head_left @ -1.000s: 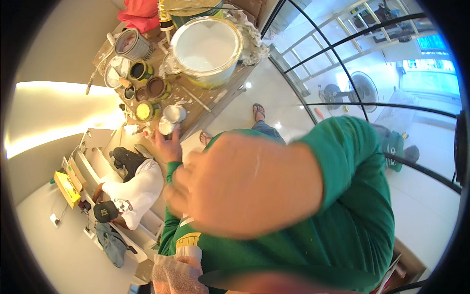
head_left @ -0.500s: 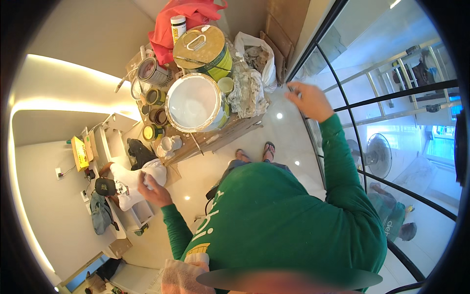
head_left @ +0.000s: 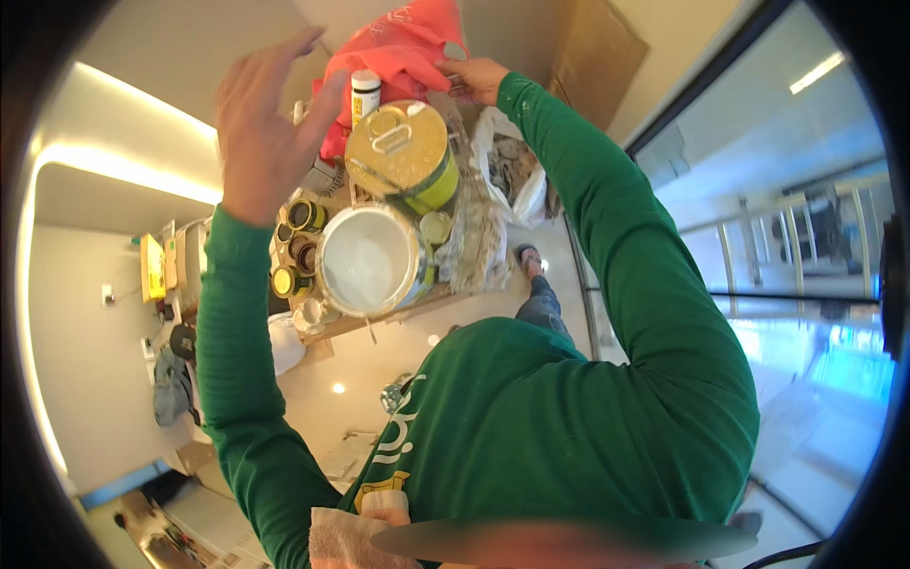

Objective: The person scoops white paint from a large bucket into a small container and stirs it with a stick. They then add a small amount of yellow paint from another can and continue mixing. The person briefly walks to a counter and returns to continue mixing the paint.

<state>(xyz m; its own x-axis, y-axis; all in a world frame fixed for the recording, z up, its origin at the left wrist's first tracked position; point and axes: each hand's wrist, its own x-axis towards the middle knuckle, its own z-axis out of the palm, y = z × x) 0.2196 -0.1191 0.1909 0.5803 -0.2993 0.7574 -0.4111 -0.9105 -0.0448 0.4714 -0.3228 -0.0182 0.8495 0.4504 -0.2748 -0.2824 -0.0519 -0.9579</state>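
Note:
A red bag (head_left: 396, 49) lies crumpled at the far end of the cluttered table. At its right edge, my right hand (head_left: 477, 80) has its fingers closed, apparently on the bag's material; the fingertips are partly hidden. My left hand (head_left: 265, 128) is raised left of the bag, slightly blurred, with its fingers apart and nothing in them. Just in front of the bag stand a white cartridge-like tube (head_left: 365, 95) and a large lidded paint can (head_left: 398, 152). Nearer to me is an open bucket (head_left: 370, 258) with white contents.
Several small open tins (head_left: 305, 215) stand left of the bucket. A white sack (head_left: 510, 166) of rubble sits right of the table, by crumpled plastic sheeting (head_left: 474, 242). Glass panels with dark frames (head_left: 749, 43) run along the right. Someone's cap (head_left: 183, 341) shows at left.
Both hands have moved forward to the table's far end. My right hand has gone from beside the glass to the red bag; my left has risen from the lower left.

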